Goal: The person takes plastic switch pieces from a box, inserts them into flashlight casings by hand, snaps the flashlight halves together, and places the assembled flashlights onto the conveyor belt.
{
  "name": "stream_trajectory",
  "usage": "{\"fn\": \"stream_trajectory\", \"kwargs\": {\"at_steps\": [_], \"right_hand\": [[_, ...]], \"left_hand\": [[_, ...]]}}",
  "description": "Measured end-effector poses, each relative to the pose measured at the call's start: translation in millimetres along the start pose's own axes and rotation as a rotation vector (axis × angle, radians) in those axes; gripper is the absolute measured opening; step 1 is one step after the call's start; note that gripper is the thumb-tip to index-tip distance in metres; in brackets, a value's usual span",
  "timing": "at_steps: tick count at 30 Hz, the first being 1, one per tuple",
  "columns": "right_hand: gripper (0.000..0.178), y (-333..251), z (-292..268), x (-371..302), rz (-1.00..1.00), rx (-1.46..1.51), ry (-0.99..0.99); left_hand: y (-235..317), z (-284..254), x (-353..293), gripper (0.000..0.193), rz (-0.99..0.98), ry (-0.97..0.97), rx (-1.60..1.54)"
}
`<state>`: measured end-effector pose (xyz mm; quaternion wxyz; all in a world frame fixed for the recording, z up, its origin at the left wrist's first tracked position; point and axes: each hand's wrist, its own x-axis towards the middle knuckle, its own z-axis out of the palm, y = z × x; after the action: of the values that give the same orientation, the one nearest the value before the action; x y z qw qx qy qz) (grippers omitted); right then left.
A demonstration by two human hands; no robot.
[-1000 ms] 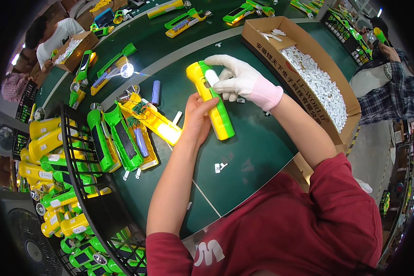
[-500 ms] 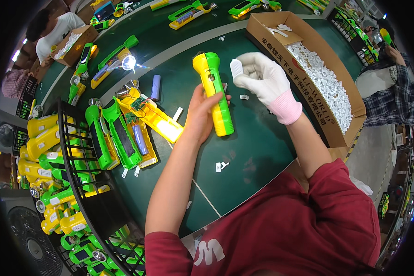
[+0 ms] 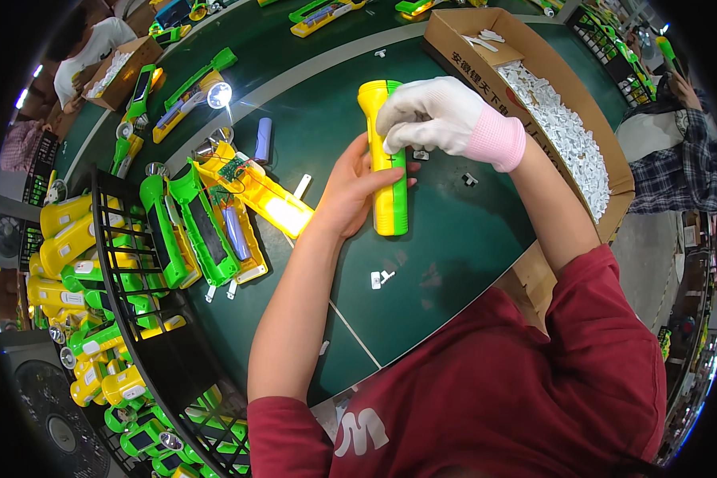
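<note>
The torch (image 3: 389, 211) is gripped by the left hand (image 3: 350, 188) over the table (image 3: 454, 227); its upper half is partly covered by the right hand (image 3: 438, 116), fingers curled; whether anything is pinched cannot be told.

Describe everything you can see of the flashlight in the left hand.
The flashlight looks like smooth plastic, yellow along its left side and green along its right, meeting at a lengthwise seam. Its flared head points away from the person; fine ridges ring the lower barrel. The bare left hand grips it mid-body, thumb across the front. The gloved right hand is at its upper front, hiding part of it. It is over the green table; contact with that is unclear.
</note>
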<state>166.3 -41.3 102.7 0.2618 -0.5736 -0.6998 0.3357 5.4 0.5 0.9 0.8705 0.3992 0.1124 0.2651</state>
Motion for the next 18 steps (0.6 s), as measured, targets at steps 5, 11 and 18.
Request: {"fn": "stream_trajectory", "kwargs": {"at_steps": [5,11,18], "right_hand": [[0.012,5.1,-1.2,5.7,-0.152,-0.082,-0.064],[0.012,9.5,-4.9,9.7,-0.264,-0.222,-0.108],[0.012,11.4,-4.3,3.6,-0.169,-0.128,-0.135]], "left_hand": [[-0.5,-2.0,0.1,0.055,-0.02,-0.026,0.024],[3.6,-2.0,-0.7,0.054,-0.059,-0.067,-0.001],[0.7,-3.9,1.4,0.054,-0.082,-0.094,0.0]]}}
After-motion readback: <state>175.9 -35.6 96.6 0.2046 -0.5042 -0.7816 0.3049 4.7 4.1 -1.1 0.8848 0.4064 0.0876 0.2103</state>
